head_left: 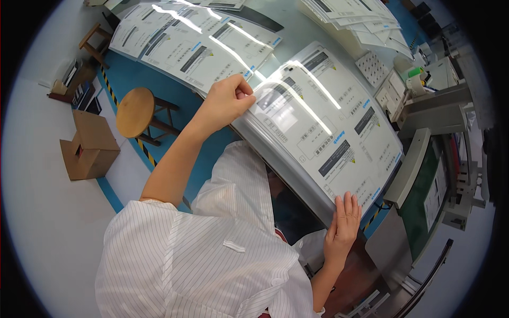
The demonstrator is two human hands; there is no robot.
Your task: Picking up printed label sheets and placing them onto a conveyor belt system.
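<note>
A glossy printed plastic sheet (323, 153) with dark blocks, blue marks and small diagrams lies on the table in front of me, apparently on top of more layers. Bright light streaks reflect off its surface, which bulges a little near the far left. My left hand (228, 103) is closed in a pinch at the sheet's left edge. At the near right corner, my right hand (343, 225) rests flat on the sheet with its fingers stretched out.
More printed sheets (191, 47) lie at the far left, and a fanned stack (366, 21) sits at the far right. A machine with a green bed (416, 212) stands on my right. A wooden stool (135, 112) and an open cardboard box (95, 146) are on the left floor.
</note>
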